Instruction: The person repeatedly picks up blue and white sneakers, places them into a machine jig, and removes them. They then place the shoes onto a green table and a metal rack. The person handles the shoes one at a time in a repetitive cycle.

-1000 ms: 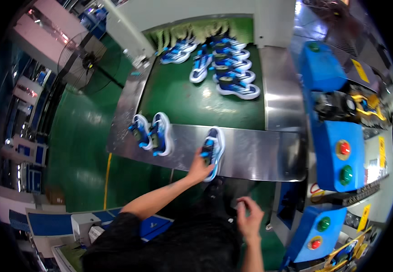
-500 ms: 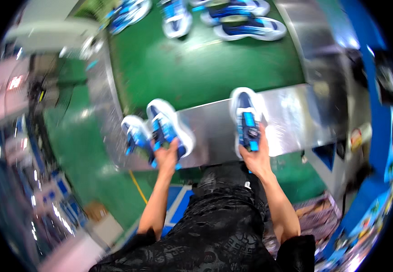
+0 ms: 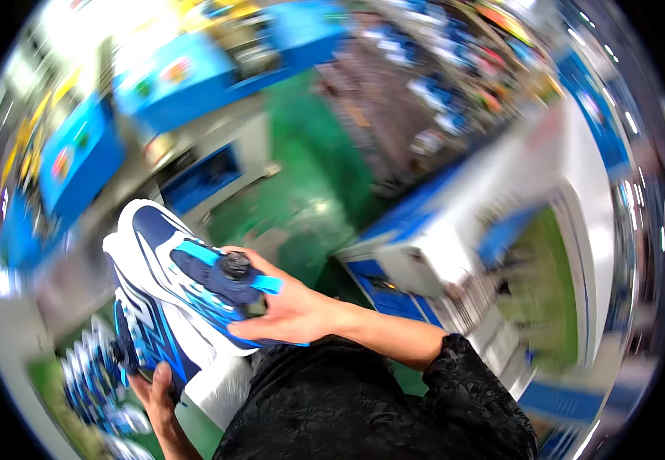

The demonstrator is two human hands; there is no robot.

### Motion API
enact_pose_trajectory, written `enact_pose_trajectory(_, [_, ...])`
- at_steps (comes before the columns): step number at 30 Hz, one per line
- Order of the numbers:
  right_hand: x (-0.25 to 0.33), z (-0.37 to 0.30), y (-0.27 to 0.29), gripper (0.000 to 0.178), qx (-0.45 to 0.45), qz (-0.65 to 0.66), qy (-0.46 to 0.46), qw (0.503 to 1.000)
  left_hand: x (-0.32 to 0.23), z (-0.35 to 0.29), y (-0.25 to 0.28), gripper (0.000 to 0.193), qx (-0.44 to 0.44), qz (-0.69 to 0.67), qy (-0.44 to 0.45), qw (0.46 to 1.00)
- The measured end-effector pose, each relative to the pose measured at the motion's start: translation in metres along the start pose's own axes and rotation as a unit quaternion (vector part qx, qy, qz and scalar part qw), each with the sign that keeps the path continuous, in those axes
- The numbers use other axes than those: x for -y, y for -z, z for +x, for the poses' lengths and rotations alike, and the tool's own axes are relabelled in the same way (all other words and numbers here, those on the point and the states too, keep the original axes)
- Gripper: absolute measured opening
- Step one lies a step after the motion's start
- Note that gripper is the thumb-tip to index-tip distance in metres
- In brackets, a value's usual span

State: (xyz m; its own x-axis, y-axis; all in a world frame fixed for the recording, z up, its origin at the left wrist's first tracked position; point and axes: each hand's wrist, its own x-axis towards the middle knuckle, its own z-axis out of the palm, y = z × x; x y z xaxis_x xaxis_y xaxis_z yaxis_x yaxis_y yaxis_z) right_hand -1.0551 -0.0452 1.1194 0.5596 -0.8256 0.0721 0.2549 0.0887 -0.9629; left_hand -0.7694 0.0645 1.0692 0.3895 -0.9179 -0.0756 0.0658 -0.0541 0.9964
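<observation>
Two white, navy and bright-blue sneakers are held up close together at the left. My right hand (image 3: 298, 307) is closed around the opening of the upper sneaker (image 3: 156, 226), which has a black round piece and light-blue straps near its tongue. Its toe points up and left. Lower down, my left hand (image 3: 156, 391) is shut on the other sneaker (image 3: 165, 341), with the thumb showing on its collar. The upper sneaker partly covers this lower one, and their white soles lie against each other or nearly so.
Several similar sneakers (image 3: 91, 376) stand in rows at the lower left. Blue machines (image 3: 175, 80) line the upper left. A rack of blurred shoes (image 3: 440, 100) is at the upper right. At the right stands a white machine (image 3: 455, 261) with a green conveyor belt (image 3: 547, 307).
My view has turned away from the metal-edged green table to the machines and rack. Both hands have lifted sneakers off the table edge and brought them together at the left.
</observation>
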Motion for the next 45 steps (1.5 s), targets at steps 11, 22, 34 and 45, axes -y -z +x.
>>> enact_pose_trajectory(11, [0.034,-0.494,0.014,0.078,-0.854,-0.284,-0.181,0.397,-0.065,-0.187,-0.387,0.066,0.741,0.031,0.223,0.633])
enact_pose_trajectory(22, [0.033,-0.307,0.109,0.025,-0.752,-0.417,0.183,0.477,-0.013,-0.148,-0.395,0.042,0.615,-0.011,-0.214,0.759])
enact_pose_trajectory(34, [-0.048,0.015,-0.065,0.045,0.031,-0.338,-0.017,0.940,0.137,-0.042,0.010,0.039,-0.055,0.325,-0.006,0.944])
enact_pose_trajectory(45, [-0.355,0.308,-0.434,0.087,0.632,-0.569,0.288,0.439,0.337,-0.267,0.342,0.040,-0.670,0.417,0.198,0.582])
